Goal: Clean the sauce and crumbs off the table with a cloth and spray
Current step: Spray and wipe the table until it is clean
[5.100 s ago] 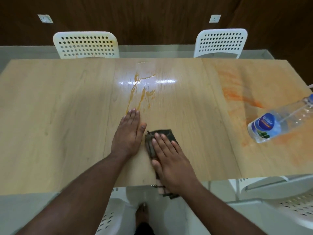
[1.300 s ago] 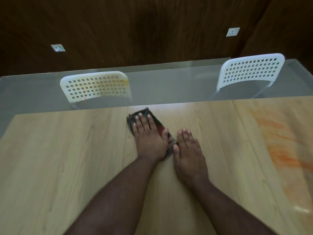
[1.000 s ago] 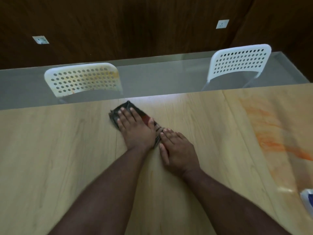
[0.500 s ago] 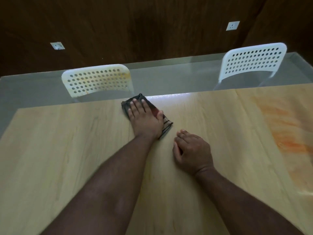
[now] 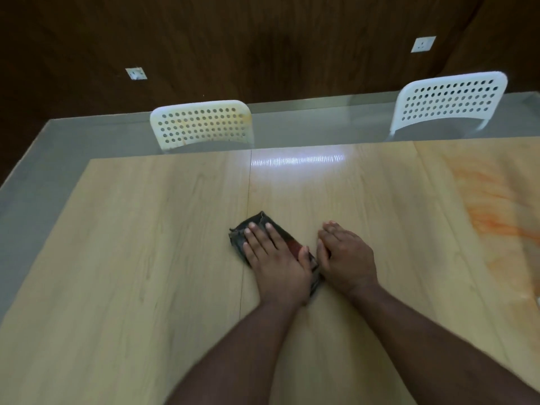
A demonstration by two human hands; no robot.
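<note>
My left hand [image 5: 276, 258] lies flat with straight fingers on a dark folded cloth [image 5: 251, 229], pressing it onto the light wooden table [image 5: 146, 258] near the middle seam. My right hand [image 5: 346, 255] rests palm down on the table just right of the cloth, its thumb side next to the cloth's near edge. Orange sauce smears [image 5: 493, 217] cover the right part of the table. No spray bottle is in view.
Two white perforated chairs stand at the far side, one [image 5: 201, 124] behind the seam and one [image 5: 450, 100] at the right. A dark wood wall with sockets lies behind. A glass border [image 5: 35, 176] rims the table on the left and far side.
My left hand has slid the cloth back from the far edge toward me. My right hand now sits right beside the cloth again. The yellow sauce streak seen five seconds ago no longer shows.
</note>
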